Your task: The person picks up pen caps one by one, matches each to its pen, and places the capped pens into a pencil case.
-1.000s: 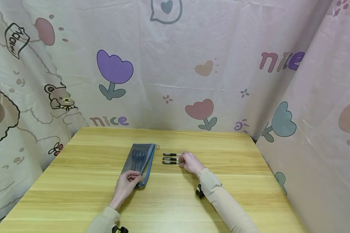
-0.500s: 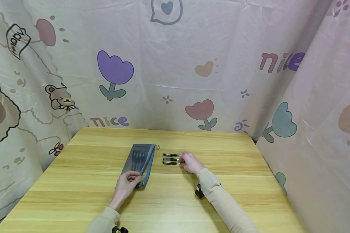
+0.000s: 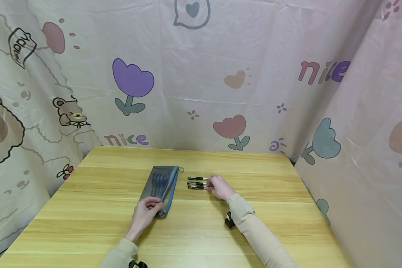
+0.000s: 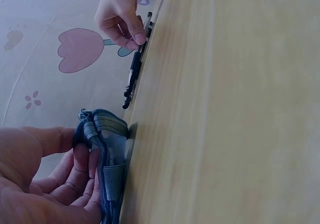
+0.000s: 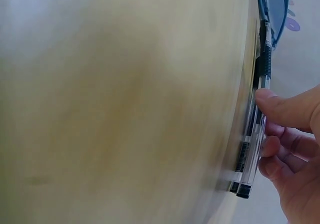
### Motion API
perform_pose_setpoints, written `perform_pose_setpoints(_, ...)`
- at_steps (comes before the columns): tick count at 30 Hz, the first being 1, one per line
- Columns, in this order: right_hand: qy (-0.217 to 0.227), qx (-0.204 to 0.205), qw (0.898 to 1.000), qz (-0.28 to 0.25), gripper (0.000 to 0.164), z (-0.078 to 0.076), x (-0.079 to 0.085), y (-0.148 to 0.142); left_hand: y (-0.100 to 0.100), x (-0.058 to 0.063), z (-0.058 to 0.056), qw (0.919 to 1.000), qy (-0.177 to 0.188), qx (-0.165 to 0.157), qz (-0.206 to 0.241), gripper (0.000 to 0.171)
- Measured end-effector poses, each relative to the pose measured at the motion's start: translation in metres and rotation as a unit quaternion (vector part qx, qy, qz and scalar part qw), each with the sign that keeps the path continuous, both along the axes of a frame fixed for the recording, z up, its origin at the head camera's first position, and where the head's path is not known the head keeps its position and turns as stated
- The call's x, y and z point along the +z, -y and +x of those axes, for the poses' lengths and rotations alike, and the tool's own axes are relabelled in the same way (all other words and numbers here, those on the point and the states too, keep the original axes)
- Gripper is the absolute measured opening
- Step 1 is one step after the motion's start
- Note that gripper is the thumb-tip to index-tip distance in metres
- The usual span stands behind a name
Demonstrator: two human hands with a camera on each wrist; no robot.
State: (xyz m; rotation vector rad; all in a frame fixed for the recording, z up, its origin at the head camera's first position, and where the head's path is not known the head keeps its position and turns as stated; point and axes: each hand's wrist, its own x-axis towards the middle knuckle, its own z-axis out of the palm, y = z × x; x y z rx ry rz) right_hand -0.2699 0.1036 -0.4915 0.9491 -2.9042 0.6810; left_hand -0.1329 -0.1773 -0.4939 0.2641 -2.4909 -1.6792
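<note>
A blue see-through zip pencil pouch (image 3: 147, 190) lies on the left half of the table, its zipped side gaping, with several dark pens showing through the mesh. My left hand (image 3: 145, 214) pinches the near end of its edge between thumb and fingers; the left wrist view shows the pouch mouth (image 4: 114, 144) held up beside the fingers. To the right, three clear-barrelled black gel pens lie side by side, tips hidden by my right hand (image 3: 220, 187). That hand pinches the barrel of a gel pen (image 5: 256, 149), close against another pen along the table surface.
The wooden table (image 3: 97, 208) runs back to a printed curtain (image 3: 194, 74), which also hangs along both sides. A small metal ring (image 3: 181, 169) sits at the pouch's far corner. Black wrist cameras (image 3: 229, 220) are strapped under both sleeves.
</note>
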Motion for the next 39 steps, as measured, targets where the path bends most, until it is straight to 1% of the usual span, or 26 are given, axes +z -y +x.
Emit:
perform_pose_setpoints(5, 0.002, -0.005, 1.000, -0.003, 0.006, 0.002, 0.002, -0.001, 0.000, 0.000, 0.000, 1.0000, 0.000, -0.001, -0.001, 0.017)
perform_pose_setpoints(9, 0.017, -0.009, 1.000, -0.007, 0.007, 0.006, 0.004, 0.000, 0.000, 0.000, 0.000, 1.0000, 0.002, 0.001, -0.003, 0.017)
perform_pose_setpoints(16, 0.007, -0.005, 1.000, -0.014, 0.005, 0.012, 0.009, 0.001, 0.000, 0.000, 0.000, 1.0000, 0.004, 0.002, -0.004, 0.017)
perform_pose_setpoints(29, 0.036, -0.004, 0.998, -0.046, 0.007, 0.020, 0.016, 0.006, 0.000, 0.000, -0.001, 1.0000, 0.000, 0.006, -0.003, 0.016)
perform_pose_setpoints(33, 0.058, 0.003, 0.996, -0.071, 0.008, 0.022, 0.018, 0.008, 0.000, 0.000, -0.001, 1.0000, -0.001, 0.005, -0.003, 0.017)
perform_pose_setpoints(39, 0.121, 0.017, 0.985, -0.121, 0.014, 0.024, 0.020, 0.012, 0.000, 0.001, 0.000, 1.0000, 0.002, 0.002, -0.004, 0.017)
